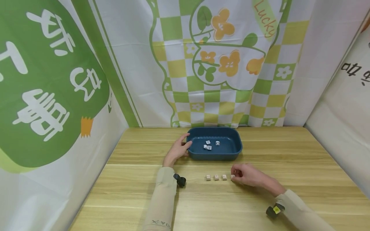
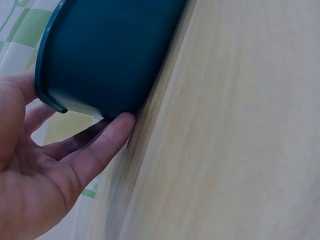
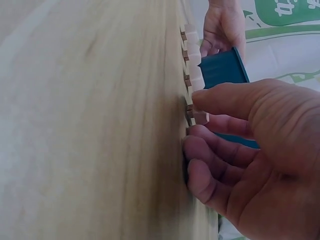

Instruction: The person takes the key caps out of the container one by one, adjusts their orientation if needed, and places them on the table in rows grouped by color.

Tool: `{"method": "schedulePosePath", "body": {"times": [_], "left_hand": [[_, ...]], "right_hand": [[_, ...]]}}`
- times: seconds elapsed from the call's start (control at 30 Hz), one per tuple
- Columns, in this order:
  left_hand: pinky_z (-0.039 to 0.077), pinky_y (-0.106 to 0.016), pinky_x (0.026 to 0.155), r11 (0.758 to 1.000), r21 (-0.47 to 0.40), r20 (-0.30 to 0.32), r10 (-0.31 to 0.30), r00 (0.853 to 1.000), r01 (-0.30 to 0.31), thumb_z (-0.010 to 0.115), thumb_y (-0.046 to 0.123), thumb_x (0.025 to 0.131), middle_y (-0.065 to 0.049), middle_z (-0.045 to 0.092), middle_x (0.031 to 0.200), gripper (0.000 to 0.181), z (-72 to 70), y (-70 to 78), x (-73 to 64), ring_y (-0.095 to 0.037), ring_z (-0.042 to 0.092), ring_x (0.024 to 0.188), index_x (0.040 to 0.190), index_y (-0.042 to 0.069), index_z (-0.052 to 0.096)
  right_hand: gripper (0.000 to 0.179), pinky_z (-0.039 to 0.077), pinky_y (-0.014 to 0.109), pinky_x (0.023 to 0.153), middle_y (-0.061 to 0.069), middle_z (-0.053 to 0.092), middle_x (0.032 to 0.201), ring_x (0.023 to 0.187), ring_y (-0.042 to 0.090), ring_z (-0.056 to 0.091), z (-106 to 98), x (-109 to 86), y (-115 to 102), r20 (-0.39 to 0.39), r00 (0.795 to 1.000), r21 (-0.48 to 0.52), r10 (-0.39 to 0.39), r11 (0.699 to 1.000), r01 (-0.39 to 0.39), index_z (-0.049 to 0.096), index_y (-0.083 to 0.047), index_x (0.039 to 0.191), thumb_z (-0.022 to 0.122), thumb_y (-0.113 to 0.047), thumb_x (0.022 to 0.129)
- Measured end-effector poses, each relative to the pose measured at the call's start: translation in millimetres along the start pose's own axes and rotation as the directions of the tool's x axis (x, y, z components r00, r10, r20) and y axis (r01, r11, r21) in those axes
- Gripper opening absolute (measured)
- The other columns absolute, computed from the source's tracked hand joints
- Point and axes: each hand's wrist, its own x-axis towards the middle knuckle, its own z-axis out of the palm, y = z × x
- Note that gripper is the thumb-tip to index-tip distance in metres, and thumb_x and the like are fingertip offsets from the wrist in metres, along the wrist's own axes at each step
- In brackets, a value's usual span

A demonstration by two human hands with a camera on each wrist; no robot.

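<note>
So the right hand has its grip pinched on a little pale cube, thumb on one side and fingertips on the other, right at the right-hand end of a row. Can't tell if that cube is fully resting on the desk or a hair off it. The other three cubes sit just left of it, small gaps between them, row running left to right pretty much parallel to the long side of the blue bin

Left hand is holding the bin's left end, fingers curled around the wall and one fingertip down by the base

The relation I'd watch: the pinched cube lines up with its neighbours along the row, while the four loose cubes in the bin lie ahead and to the left of the right grip, behind the near wall. The left hand is actually nearer to those, but it's busy with the bin. Markings are too small to read from here
</note>
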Motion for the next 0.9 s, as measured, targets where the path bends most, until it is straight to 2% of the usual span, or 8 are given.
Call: {"method": "schedulePosePath", "body": {"times": [0.07, 0.2, 0.37, 0.7, 0.8, 0.9], "left_hand": [[0.059, -0.038, 0.073, 1.0, 0.003, -0.007, 0.006, 1.0, -0.006, 0.054, 0.035, 0.102, -0.02, 0.058, 0.127, 0.055, 0.5, -10.0, 7.4, -0.021, 0.067, 0.084, 0.153, 0.031, 0.034], [0.059, -0.039, 0.073, 1.0, -0.002, -0.007, 0.003, 1.0, -0.003, 0.054, 0.035, 0.102, -0.02, 0.058, 0.127, 0.055, 0.3, -8.5, 7.3, -0.023, 0.067, 0.086, 0.153, 0.032, 0.034], [0.059, -0.04, 0.074, 1.0, 0.0, -0.003, -0.007, 1.0, 0.007, 0.055, 0.036, 0.101, -0.019, 0.059, 0.124, 0.055, 0.3, -7.9, 7.8, -0.026, 0.067, 0.081, 0.152, 0.033, 0.035], [0.059, -0.038, 0.072, 1.0, 0.011, -0.007, 0.0, 1.0, 0.0, 0.055, 0.035, 0.101, -0.019, 0.06, 0.123, 0.055, 1.1, -9.5, 8.1, -0.023, 0.067, 0.08, 0.153, 0.032, 0.035], [0.059, -0.039, 0.072, 1.0, 0.012, -0.007, 0.003, 1.0, -0.003, 0.055, 0.035, 0.101, -0.02, 0.06, 0.124, 0.055, 1.0, -10.1, 8.2, -0.025, 0.067, 0.08, 0.153, 0.032, 0.034], [0.059, -0.038, 0.072, 1.0, 0.002, -0.007, 0.007, 1.0, -0.007, 0.055, 0.035, 0.101, -0.02, 0.059, 0.125, 0.055, 0.4, -11.3, 8.8, -0.025, 0.067, 0.083, 0.153, 0.032, 0.034]], "right_hand": [[0.009, 0.043, 0.019, 0.059, -0.011, 0.054, 0.071, 0.065, 0.0, 0.049, -1.6, 0.1, -1.0, 0.012, 1.0, -0.002, 0.001, 1.0, -0.001, 0.063, -0.019, 0.088, 0.072, -0.018, 0.088], [0.009, 0.043, 0.019, 0.057, -0.011, 0.055, 0.071, 0.065, 0.0, 0.049, -4.8, 0.2, -2.7, 0.035, 0.999, 0.003, 0.0, 1.0, 0.0, 0.064, -0.016, 0.091, 0.072, -0.018, 0.088], [0.01, 0.042, 0.019, 0.056, -0.01, 0.055, 0.071, 0.063, 0.001, 0.049, -8.7, -0.5, -3.9, 0.053, 0.999, 0.007, -0.003, 1.0, 0.003, 0.064, -0.017, 0.093, 0.072, -0.021, 0.089], [0.011, 0.046, 0.022, 0.057, -0.006, 0.06, 0.078, 0.067, 0.006, 0.053, -21.0, 3.4, -7.9, 0.081, 0.996, 0.026, 0.04, 0.999, -0.043, 0.065, -0.015, 0.098, 0.068, -0.025, 0.093], [0.011, 0.046, 0.022, 0.057, -0.006, 0.06, 0.078, 0.067, 0.006, 0.052, -25.4, 6.6, -10.7, 0.061, 0.997, 0.025, 0.045, 0.999, -0.046, 0.065, -0.015, 0.1, 0.066, -0.025, 0.094], [0.01, 0.046, 0.021, 0.057, -0.007, 0.06, 0.078, 0.067, 0.005, 0.052, -29.5, 11.1, -14.4, 0.003, 1.0, 0.01, 0.004, 1.0, -0.004, 0.066, -0.015, 0.098, 0.066, -0.024, 0.095]]}}
